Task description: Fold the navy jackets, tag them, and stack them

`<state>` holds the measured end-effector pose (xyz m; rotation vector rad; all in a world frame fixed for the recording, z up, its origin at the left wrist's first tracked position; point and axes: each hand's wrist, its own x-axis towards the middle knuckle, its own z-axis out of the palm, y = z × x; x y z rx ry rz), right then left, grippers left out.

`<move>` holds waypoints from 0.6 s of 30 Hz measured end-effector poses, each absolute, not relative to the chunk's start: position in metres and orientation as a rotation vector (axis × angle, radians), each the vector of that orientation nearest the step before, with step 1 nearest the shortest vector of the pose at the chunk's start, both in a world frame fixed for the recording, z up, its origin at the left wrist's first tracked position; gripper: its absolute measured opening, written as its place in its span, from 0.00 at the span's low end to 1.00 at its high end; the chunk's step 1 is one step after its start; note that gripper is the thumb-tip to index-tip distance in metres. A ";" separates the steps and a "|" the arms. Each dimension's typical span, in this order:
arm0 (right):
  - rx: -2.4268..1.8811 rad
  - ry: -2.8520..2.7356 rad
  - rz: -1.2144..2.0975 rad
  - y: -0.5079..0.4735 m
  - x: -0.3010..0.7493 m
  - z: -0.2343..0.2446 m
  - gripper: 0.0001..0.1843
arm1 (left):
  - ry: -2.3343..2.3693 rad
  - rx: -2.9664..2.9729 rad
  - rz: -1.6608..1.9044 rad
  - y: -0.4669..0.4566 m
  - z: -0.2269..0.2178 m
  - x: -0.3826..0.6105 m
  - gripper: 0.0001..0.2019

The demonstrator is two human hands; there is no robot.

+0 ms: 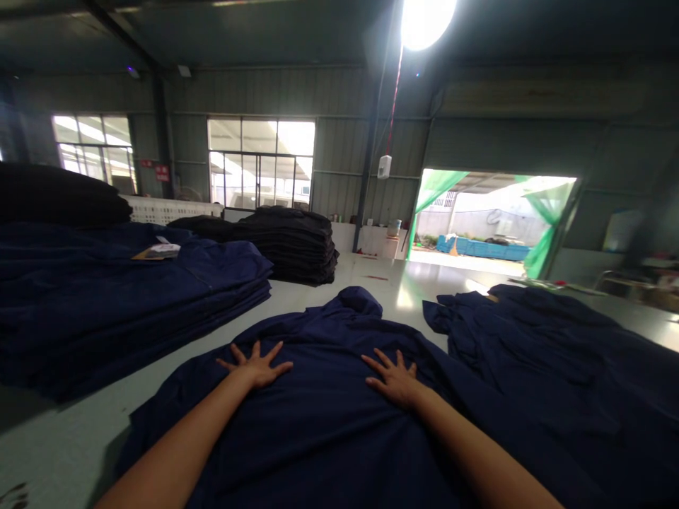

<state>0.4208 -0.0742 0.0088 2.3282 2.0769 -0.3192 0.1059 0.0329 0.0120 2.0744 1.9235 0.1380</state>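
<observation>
A navy blue hooded garment (329,417) lies spread on the table in front of me, its hood (361,302) at the far end. My left hand (257,366) rests on its left side, fingers spread wide over the cloth. On the right side of the same garment my right hand (393,379) lies with its fingers apart. Both palms press down on the fabric, and creases run between and below them. Neither hand grips anything. The garment's near end runs out of view below my arms.
Stacked navy garments (159,297) lie to the left, with a small tag or paper (159,250) on top. Behind stands a black folded pile (291,244) near a white crate (172,211). More navy garments (552,360) lie at right on the pale table (366,272). A switch box (385,167) hangs overhead.
</observation>
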 end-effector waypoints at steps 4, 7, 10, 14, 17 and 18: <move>2.339 2.075 -0.262 -0.057 0.436 0.007 0.33 | 1.972 2.098 0.235 0.045 0.000 0.121 0.44; 2.344 2.070 -0.225 -0.058 0.438 0.007 0.33 | 1.953 2.106 0.272 0.044 -0.003 0.121 0.45; 2.365 2.025 -0.195 -0.071 0.434 0.004 0.32 | 1.958 2.103 0.312 0.032 -0.003 0.118 0.47; 2.394 1.957 -0.185 -0.102 0.426 0.000 0.32 | 1.960 2.068 0.250 0.011 0.001 0.112 0.49; 2.406 1.908 -0.229 -0.131 0.417 0.013 0.33 | 1.870 2.032 0.278 0.004 0.010 0.102 0.48; 2.380 1.895 -0.267 -0.139 0.413 0.022 0.33 | 1.809 2.011 0.360 0.004 0.015 0.097 0.47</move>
